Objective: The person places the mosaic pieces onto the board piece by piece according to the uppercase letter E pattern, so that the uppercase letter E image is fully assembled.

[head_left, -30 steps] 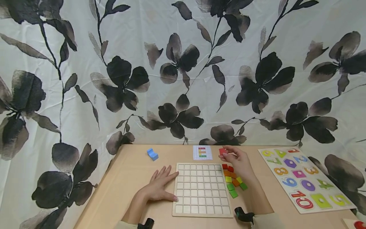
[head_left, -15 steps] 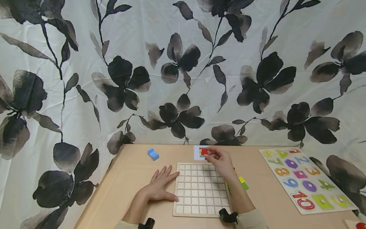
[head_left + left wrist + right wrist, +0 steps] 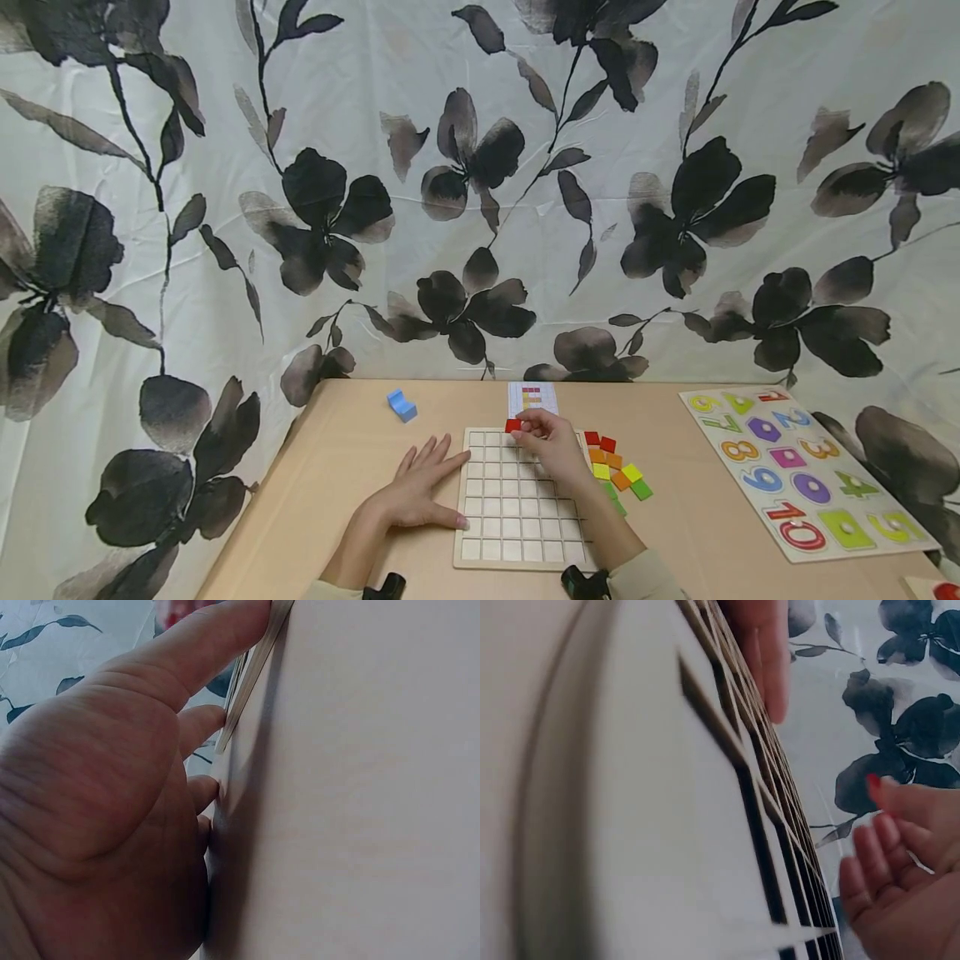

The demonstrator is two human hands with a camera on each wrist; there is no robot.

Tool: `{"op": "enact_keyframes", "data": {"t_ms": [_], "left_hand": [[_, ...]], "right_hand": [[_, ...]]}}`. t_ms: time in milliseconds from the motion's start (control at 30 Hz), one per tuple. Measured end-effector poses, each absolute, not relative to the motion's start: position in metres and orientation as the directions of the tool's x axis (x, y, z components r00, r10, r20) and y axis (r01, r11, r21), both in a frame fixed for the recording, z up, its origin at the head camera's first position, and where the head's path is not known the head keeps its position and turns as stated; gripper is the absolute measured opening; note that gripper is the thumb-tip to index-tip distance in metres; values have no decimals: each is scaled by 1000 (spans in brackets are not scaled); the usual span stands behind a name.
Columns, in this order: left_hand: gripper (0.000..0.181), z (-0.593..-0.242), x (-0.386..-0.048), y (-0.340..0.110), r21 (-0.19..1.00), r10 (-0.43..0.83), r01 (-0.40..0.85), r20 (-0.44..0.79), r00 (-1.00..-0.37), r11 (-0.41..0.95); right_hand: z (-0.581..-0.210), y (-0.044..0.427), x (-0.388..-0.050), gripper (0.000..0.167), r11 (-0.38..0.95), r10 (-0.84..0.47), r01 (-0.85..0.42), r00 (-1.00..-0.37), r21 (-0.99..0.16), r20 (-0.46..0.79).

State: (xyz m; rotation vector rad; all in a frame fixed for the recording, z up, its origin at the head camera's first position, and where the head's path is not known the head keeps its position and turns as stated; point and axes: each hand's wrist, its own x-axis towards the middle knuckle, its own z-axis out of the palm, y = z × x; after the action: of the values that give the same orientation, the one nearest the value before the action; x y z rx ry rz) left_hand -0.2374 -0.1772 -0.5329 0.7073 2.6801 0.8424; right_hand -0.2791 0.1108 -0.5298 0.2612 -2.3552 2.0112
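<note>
In the head view a wooden grid board (image 3: 523, 527) lies on the table. The left hand (image 3: 411, 493) rests flat with fingers spread, its thumb and index fingertip touching the board's left edge; the left wrist view shows the thumb (image 3: 217, 645) against that edge. A red square tile (image 3: 513, 425) is pinched between the thumb and fingers of the right hand (image 3: 553, 450), over the board's far edge. In the right wrist view the red tile (image 3: 874, 787) shows at the fingertips of the right hand (image 3: 911, 862), above the grid.
Red, orange, yellow and green tiles (image 3: 621, 479) lie right of the board. Behind it is a small pattern card (image 3: 534, 398), partly covered by the right hand. A blue block (image 3: 402, 405) sits at the back left, and a number puzzle board (image 3: 802, 467) on the right.
The right hand, pinching the red tile, has moved left from the tiles' side, across the card, then nearer to the board's far edge. The left hand has stayed put.
</note>
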Motion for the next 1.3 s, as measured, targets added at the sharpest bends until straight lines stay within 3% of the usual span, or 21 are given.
{"op": "enact_keyframes", "data": {"t_ms": [200, 500, 1300], "left_hand": [[107, -532, -237, -178, 587, 518, 377, -85, -851, 717], [107, -532, -237, -178, 593, 517, 372, -89, -851, 714], [107, -532, -237, -178, 593, 514, 369, -89, -853, 716]], "right_hand": [[-548, 109, -279, 23, 289, -152, -165, -980, -943, 125], [-554, 112, -277, 23, 504, -248, -323, -943, -801, 224], [-551, 111, -276, 23, 554, -289, -314, -941, -771, 176]]}}
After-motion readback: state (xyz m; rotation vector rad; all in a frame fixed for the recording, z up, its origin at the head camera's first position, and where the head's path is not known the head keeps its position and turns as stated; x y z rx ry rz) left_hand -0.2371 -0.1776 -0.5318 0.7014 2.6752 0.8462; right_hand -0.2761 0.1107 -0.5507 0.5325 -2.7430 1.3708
